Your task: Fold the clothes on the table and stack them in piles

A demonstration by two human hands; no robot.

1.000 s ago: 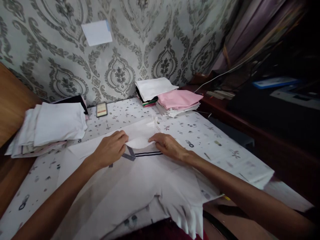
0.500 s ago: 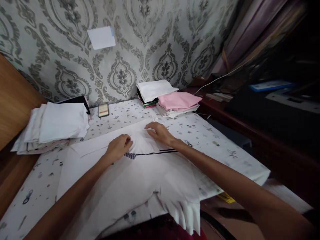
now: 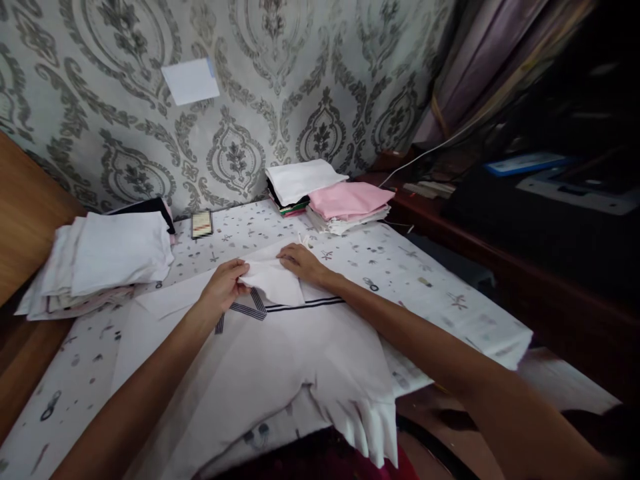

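A white garment [image 3: 295,347] with dark stripes lies spread over the table, its gathered front edge hanging over the near side. My left hand [image 3: 223,285] pinches a raised fold of its fabric near the striped trim [image 3: 250,307]. Farther back and to the right, my right hand [image 3: 303,262] has its fingers curled on the same fold's far end. Between both hands the lifted cloth is stretched. The fingertips of the right hand are partly hidden in the fabric.
Folded white clothes [image 3: 120,253] are stacked at the left. At the back stand another stack with a white top piece [image 3: 305,180] and a pink folded cloth [image 3: 350,200]. A phone-like card [image 3: 202,225] lies near the patterned wall. A dark desk [image 3: 540,267] borders the right.
My left hand has moved slightly back and lifted the fold, uncovering more striped trim. The right hand's fingers have closed on the cloth. The view has shifted slightly.
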